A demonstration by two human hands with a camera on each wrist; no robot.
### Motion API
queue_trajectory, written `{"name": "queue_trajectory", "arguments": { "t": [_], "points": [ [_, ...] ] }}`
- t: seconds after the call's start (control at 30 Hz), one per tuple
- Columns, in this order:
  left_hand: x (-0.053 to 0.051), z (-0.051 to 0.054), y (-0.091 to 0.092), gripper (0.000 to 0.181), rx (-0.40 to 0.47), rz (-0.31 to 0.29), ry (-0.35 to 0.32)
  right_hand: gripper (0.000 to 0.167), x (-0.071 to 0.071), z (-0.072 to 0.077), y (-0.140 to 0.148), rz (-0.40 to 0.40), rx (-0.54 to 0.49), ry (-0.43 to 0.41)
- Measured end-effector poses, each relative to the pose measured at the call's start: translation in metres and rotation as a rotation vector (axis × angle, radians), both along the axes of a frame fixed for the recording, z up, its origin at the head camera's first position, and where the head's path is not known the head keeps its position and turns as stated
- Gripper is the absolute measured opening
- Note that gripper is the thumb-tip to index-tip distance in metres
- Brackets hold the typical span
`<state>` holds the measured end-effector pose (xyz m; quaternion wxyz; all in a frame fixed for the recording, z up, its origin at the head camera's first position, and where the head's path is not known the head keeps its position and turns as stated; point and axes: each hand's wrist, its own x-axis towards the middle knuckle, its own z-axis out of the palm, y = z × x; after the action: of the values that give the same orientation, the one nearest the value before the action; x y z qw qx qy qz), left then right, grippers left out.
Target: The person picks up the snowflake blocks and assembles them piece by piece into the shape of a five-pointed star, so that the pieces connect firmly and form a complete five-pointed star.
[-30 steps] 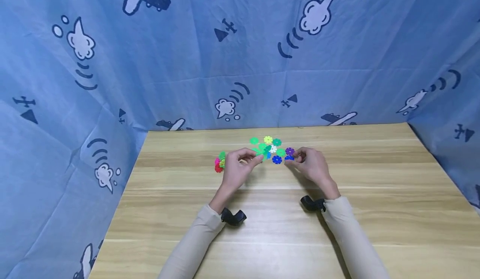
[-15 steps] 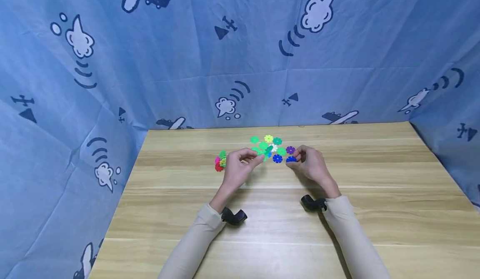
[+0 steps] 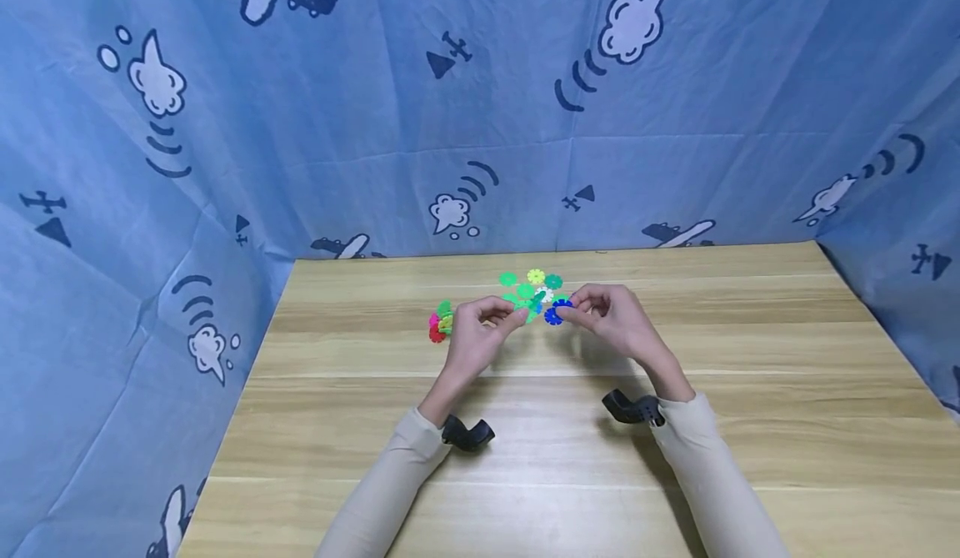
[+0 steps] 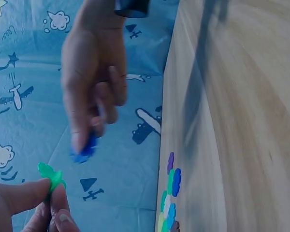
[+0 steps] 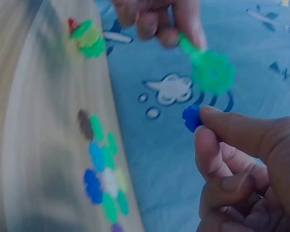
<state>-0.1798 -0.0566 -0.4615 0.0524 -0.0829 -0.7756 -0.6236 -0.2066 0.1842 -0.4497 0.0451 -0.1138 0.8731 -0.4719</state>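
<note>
My left hand (image 3: 478, 337) pinches a pair of joined green notched plastic discs (image 5: 213, 72) between thumb and fingertips, above the table. Thumb and forefinger of my right hand (image 3: 621, 321) grip a blue notched disc (image 5: 192, 118), also raised off the table and apart from the green pair. Below the hands lie several loose flower-shaped discs. Among them are a second blue disc (image 3: 552, 317), a yellow disc (image 3: 536, 276), a white disc (image 5: 109, 181), a dark green disc (image 3: 553, 281) and a purple disc (image 4: 170, 161), which the right hand hides in the head view.
Left of my left hand sits a small cluster of red, pink, yellow and green discs (image 5: 89, 39), partly covered in the head view. The wooden table (image 3: 337, 424) ends at a blue patterned curtain (image 3: 337, 124). Each wrist wears a black mount (image 3: 468, 434).
My right hand has lifted the blue disc off the table and carried it left, closer to my left hand. The left hand has stayed almost still with the green discs.
</note>
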Motion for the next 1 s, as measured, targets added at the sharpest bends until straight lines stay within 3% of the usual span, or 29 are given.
{"name": "queue_trajectory", "arguments": {
  "t": [0.23,0.47,1.0],
  "points": [
    [0.003,0.001,0.003,0.022,0.035,0.017,-0.012,0.028,0.01,0.018,-0.01,0.043,-0.068,-0.038],
    [0.003,0.003,0.004,0.023,0.108,-0.004,-0.038,0.028,0.012,0.021,-0.011,0.079,-0.136,-0.053],
    [0.005,0.004,0.007,0.017,0.124,-0.044,0.011,0.03,0.014,0.018,-0.014,0.189,-0.391,-0.32]
  ]
}}
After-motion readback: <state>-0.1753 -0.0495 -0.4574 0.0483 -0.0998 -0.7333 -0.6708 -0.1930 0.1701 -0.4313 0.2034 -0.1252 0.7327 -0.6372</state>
